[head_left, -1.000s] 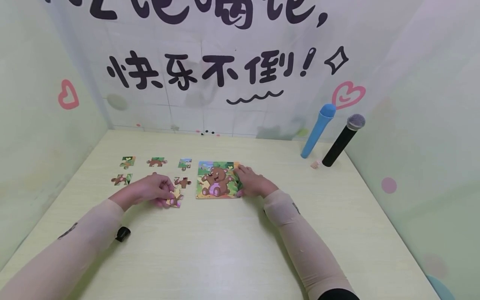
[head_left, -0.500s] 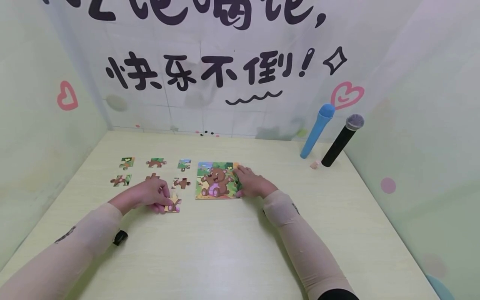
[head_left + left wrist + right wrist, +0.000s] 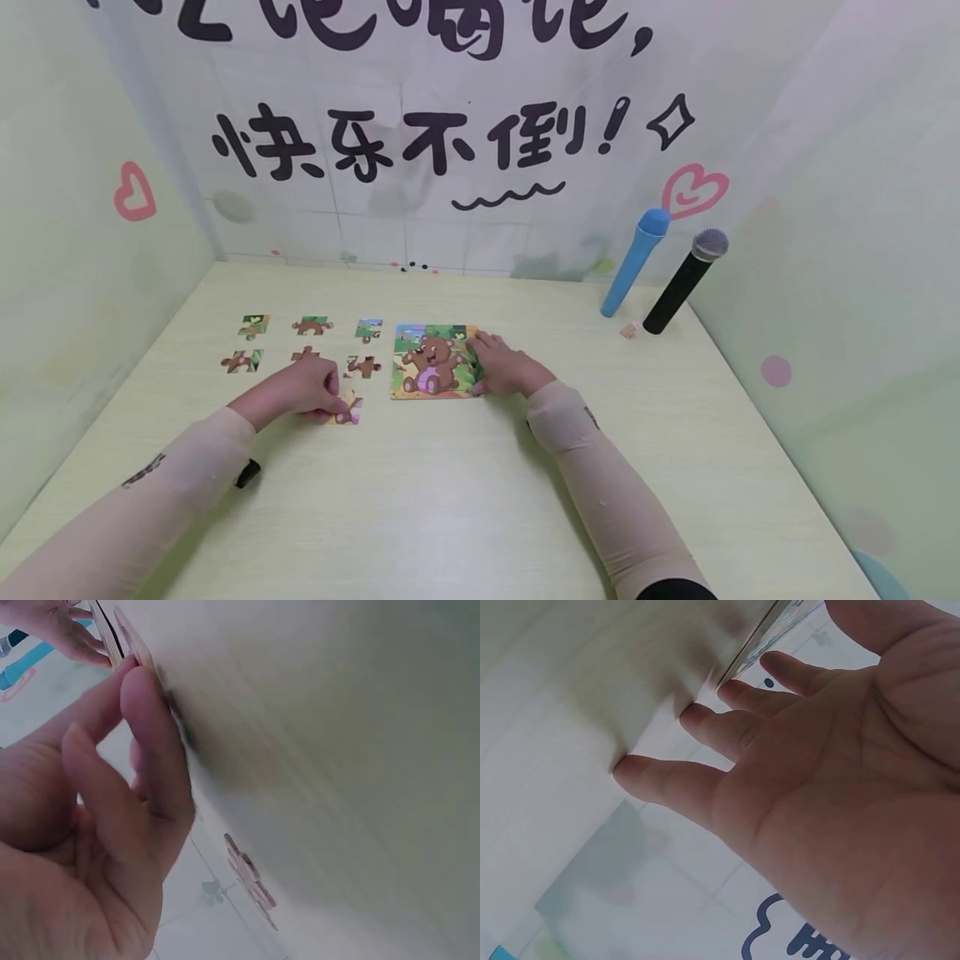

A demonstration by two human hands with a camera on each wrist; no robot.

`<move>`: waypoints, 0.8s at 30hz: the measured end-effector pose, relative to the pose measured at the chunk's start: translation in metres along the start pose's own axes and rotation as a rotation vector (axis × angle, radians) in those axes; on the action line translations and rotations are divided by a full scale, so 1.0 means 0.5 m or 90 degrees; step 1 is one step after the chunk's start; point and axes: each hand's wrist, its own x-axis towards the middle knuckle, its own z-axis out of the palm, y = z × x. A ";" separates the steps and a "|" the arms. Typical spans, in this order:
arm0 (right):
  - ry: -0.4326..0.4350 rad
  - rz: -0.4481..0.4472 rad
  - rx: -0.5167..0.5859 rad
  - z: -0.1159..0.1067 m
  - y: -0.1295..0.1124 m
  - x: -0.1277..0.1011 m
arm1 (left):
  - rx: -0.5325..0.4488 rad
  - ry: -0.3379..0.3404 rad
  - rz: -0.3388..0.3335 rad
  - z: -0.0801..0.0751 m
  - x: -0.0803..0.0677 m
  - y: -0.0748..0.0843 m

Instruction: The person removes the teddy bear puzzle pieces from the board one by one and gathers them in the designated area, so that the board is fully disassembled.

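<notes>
1. Two hands are at work in the head view. My left hand (image 3: 300,392) pinches a loose puzzle piece (image 3: 347,410) that lies flat on the bench (image 3: 465,500), just in front of the bear puzzle board's left corner. My right hand (image 3: 504,367) rests with relaxed, straight fingers on the right edge of the bear puzzle board (image 3: 431,360). Five more loose pieces lie in rows to the left of the board, one of them (image 3: 363,365) just beyond my left hand. A blue microphone (image 3: 636,261) and a black microphone (image 3: 686,279) lean against the wall at the far right, well apart from the puzzle.
2. From the left wrist, my fingertips (image 3: 139,686) press the thin piece (image 3: 135,646) against the bench, fingers bent around it. My other hand shows at the top left corner, beside the board's edge.
3. From the right wrist, my right hand (image 3: 832,772) is spread, fingers extended, their tips touching the bench and the board's edge (image 3: 769,634).
</notes>
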 end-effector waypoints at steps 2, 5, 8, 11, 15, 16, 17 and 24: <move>0.000 0.000 0.002 0.001 -0.001 0.001 | 0.002 -0.011 -0.001 0.001 -0.002 -0.004; 0.000 -0.001 0.008 0.001 -0.002 0.001 | -0.016 -0.033 -0.010 -0.003 -0.001 -0.012; 0.000 0.000 0.011 0.002 -0.005 0.001 | -0.017 -0.043 -0.006 -0.012 0.001 -0.019; 0.000 0.000 0.015 0.002 -0.006 0.001 | -0.011 -0.041 0.004 -0.022 -0.003 -0.019; 0.002 -0.002 0.012 -0.001 -0.006 -0.002 | -0.015 -0.043 0.027 -0.030 -0.007 -0.007; 0.003 -0.003 0.011 -0.002 -0.006 -0.004 | -0.019 -0.046 0.030 -0.031 -0.006 -0.002; 0.004 -0.005 0.010 -0.004 -0.006 -0.005 | -0.021 -0.047 0.034 -0.030 -0.004 0.002; -0.007 -0.010 0.023 -0.008 -0.002 -0.009 | 0.046 -0.030 0.089 -0.011 0.023 0.046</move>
